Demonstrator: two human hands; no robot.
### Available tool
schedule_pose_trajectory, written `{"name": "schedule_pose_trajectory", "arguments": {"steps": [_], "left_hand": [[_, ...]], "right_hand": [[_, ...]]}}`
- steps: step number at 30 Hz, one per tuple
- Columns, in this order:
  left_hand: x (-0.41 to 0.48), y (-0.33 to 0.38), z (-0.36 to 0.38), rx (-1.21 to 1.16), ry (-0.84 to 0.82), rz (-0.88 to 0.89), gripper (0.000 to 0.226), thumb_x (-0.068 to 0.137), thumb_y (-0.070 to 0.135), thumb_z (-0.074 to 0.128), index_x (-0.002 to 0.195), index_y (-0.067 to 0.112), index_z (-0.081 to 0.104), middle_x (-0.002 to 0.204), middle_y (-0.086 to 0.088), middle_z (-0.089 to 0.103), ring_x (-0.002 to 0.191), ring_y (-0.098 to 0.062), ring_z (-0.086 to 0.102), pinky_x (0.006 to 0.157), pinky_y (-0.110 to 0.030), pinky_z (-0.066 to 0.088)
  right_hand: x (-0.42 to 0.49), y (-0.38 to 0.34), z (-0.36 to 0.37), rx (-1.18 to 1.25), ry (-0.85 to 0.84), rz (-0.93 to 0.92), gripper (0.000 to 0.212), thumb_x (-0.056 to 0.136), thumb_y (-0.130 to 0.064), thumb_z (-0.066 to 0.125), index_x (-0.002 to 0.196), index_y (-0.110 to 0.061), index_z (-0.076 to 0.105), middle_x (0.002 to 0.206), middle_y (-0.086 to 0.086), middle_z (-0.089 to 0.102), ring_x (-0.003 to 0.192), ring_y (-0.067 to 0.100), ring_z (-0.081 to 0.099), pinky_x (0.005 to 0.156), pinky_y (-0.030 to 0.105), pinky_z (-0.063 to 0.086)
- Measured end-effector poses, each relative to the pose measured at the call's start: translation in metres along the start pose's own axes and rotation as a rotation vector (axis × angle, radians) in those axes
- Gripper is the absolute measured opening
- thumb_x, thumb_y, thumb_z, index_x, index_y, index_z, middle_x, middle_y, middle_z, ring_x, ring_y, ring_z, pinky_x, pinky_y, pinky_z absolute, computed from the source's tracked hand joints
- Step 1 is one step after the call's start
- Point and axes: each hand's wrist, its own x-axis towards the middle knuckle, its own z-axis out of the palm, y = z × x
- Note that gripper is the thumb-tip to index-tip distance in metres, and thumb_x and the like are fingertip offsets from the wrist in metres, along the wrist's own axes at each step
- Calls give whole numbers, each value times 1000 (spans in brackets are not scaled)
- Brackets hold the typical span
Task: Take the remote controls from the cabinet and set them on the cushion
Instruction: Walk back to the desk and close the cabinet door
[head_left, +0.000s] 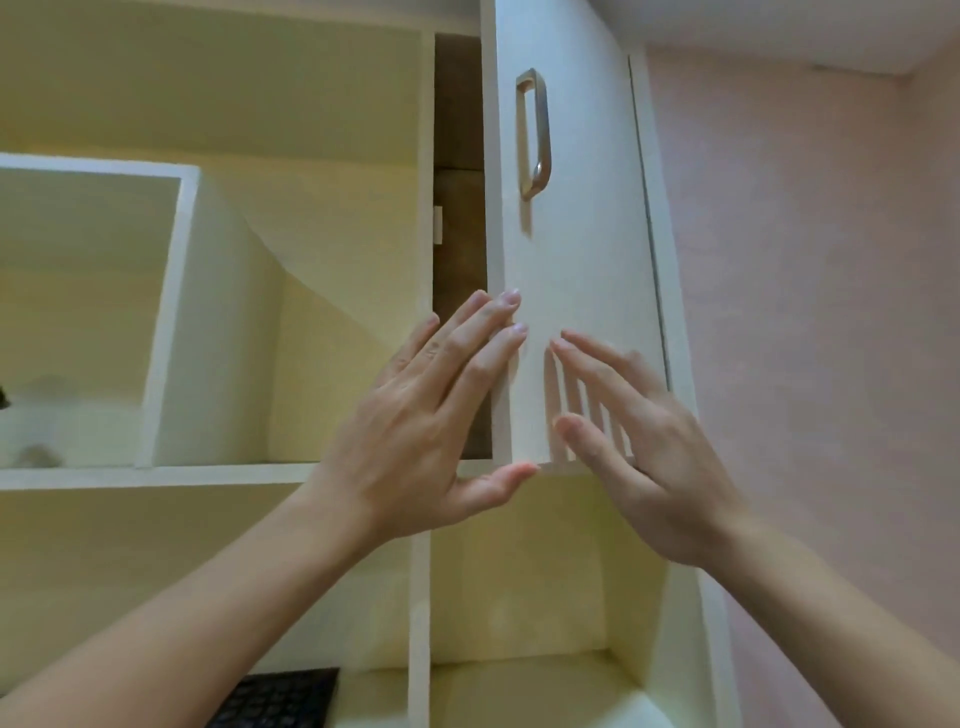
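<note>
At the lower edge of the cabinet door (571, 234), both your hands are raised with fingers straight, gripping nothing. Your left hand (415, 431) lies across the door's free edge, its fingertips (510, 299) over the white front and its thumb just under the bottom edge. Your right hand (649, 457) is held flat toward the door face near its lower right corner, fingers slightly spread and casting shadows on the panel; whether they touch it cannot be told. The door stands slightly ajar, a metal handle (535, 135) upright on its upper half. Between it and the cabinet (426, 156) divider shows a narrow dark gap (460, 249); the door blocks the view inside, so the remote controls cannot be seen. Left of the divider are open cream shelves with a white partition (176, 312) and something blurred at the left edge. A black keyboard (280, 699) shows at the bottom edge. A pink wall (805, 312) fills the right.
</note>
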Motion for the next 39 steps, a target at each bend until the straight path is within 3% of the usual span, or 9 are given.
{"name": "schedule_pose_trajectory", "arguments": {"steps": [4,7,11,14,16,21,29,34,39], "left_hand": [[-12,-12,7,-8,-21,-69,85,90,56,57,155,7,29,166,-12,23,155,-28,19,121,-56,27],[-22,-14,9,1,-53,-135,85,87,51,59,153,6,32,165,-12,25,154,-29,21,118,-58,29],[5,5,-3,231,-89,-93,66,91,39,49,143,-2,47,159,-17,38,154,-30,23,124,-52,21],[21,10,-4,353,-183,-49,65,100,37,32,153,-1,32,164,-16,28,156,-26,14,126,-46,15],[18,5,-2,364,-225,-50,66,103,41,27,157,3,25,167,-15,19,157,-25,8,127,-46,14],[11,-2,9,326,-208,-67,72,101,50,33,158,7,26,168,-12,16,157,-24,4,126,-49,14],[1,-21,29,278,-195,-84,71,99,49,33,158,11,26,169,-10,15,157,-23,4,127,-48,12],[-9,-36,59,304,-270,-144,71,101,48,27,159,9,18,169,-13,8,157,-26,1,126,-48,13],[-11,-34,83,307,-196,-175,68,103,43,28,158,3,20,168,-19,12,157,-30,7,128,-44,8]], "right_hand": [[16,17,23,-120,-53,37,68,95,-62,33,156,-40,11,165,-17,4,151,1,1,121,30,11],[15,24,30,-182,-99,30,70,93,-67,29,155,-42,6,166,-15,-1,151,3,-8,123,31,5],[15,27,29,-159,-69,29,69,92,-69,30,154,-46,9,166,-12,4,152,5,-3,123,33,9],[16,29,32,-129,-27,33,70,93,-68,33,155,-42,12,166,-11,6,152,3,-1,124,35,12],[16,32,35,-114,15,46,70,94,-66,34,155,-38,16,166,-10,11,152,5,4,124,41,16],[20,41,42,-109,92,72,59,96,-62,31,152,-46,21,165,-9,15,153,11,6,121,52,22],[26,50,62,-175,207,65,59,96,-61,36,151,-40,31,163,-3,25,152,17,15,120,53,24],[32,61,81,-336,155,101,62,94,-65,35,150,-38,35,163,-1,26,152,20,17,123,50,16],[35,68,88,-339,184,107,61,93,-65,40,147,-36,41,162,0,28,152,20,18,123,45,13]]}}
